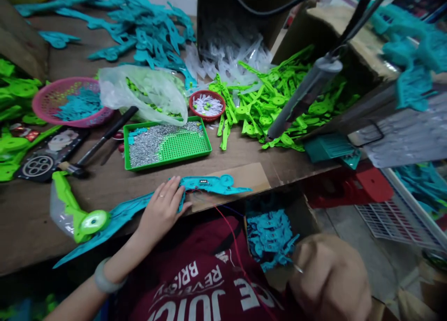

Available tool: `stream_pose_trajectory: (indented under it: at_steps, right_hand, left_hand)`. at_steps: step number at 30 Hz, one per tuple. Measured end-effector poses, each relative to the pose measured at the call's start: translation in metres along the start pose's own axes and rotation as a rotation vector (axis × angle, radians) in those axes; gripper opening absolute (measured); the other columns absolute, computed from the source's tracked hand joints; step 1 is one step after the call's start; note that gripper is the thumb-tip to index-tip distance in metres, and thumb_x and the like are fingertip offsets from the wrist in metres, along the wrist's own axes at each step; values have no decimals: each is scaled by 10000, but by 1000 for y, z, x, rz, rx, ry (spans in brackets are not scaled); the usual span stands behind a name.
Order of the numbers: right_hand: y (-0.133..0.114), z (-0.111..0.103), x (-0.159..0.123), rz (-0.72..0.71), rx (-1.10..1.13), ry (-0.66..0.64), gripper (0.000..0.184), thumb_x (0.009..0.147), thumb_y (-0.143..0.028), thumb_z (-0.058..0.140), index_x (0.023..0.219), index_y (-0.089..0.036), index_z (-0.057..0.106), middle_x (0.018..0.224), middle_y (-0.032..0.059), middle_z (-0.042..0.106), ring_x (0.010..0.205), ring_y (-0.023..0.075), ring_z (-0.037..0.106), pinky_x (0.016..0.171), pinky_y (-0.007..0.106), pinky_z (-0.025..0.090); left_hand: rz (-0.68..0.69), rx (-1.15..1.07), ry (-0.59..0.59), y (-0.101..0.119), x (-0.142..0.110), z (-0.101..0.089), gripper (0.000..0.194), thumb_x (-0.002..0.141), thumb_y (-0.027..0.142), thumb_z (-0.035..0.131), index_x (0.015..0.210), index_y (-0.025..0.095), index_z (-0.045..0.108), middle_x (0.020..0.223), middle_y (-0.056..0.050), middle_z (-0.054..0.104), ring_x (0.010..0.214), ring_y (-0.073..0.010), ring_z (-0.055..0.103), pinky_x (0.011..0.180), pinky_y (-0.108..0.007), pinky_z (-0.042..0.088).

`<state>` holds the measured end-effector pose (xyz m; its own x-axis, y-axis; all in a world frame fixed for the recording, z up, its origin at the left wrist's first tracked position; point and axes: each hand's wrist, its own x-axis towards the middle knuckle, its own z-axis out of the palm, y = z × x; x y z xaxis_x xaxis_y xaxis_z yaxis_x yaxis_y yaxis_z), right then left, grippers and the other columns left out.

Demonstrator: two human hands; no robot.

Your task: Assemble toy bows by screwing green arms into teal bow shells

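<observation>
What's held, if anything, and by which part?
The left hand covers the middle of the blue plastic piece, grip unclear; the right hand seems to pinch a thin shiny thing, too blurred to name.

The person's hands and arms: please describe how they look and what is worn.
The left hand is ungloved, with a thin ring and a pale grey wristband. The right hand, blurred, looks ungloved too. The shirt is maroon, white-lettered.

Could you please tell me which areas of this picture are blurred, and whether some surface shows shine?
Head view: the right hand is smeared, probably by motion, the left hand clearer; teal plastic parts at upper right look soft; the lime-green plastic part shows a pale shine.
</observation>
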<state>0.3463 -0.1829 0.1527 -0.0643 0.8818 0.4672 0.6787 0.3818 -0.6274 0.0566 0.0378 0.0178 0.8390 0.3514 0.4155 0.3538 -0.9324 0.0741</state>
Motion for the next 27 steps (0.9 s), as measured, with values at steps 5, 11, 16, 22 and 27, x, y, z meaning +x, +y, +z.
stream_pose_trajectory:
  at_steps: [5,11,16,22,27]
  right_hand:
    - [-4,5,21,-30,-520,137,296,885,-180,666,1146,-308,719,1024,58,766,1036,276,690,867,465,573]
    - [20,22,75,-409,-473,290,312,874,-139,676,1136,-309,694,1116,38,770,976,235,722,762,424,636]
    - [11,54,99,-676,-468,377,222,879,-104,648,1021,-260,715,980,53,756,880,190,701,695,330,623]
    - [16,57,86,-378,-72,352,376,893,-94,546,1220,-232,671,987,80,674,871,185,644,756,345,569]
    - [3,68,102,53,672,210,435,944,-426,572,1343,-251,576,1257,104,603,1211,236,560,1039,419,468]
  left_hand:
    - [13,-228,-121,4,3,-23,683,932,538,594,1453,118,456,1583,-254,361,1450,-415,386,1133,-609,382]
    - [-287,-696,303,36,58,-95,194,986,187,530,1152,229,622,1161,-61,670,1064,-191,663,929,-348,560]
    - [3,-1011,122,45,113,-112,237,992,232,554,1191,204,680,1094,-83,718,981,-186,691,835,-304,587]
    - [149,-747,219,32,97,-109,171,979,140,553,1088,160,684,874,-58,717,751,-129,692,673,-211,562]
    - [482,-229,145,45,98,-129,287,1018,98,361,1141,108,620,817,-65,688,690,-151,656,618,-235,543]
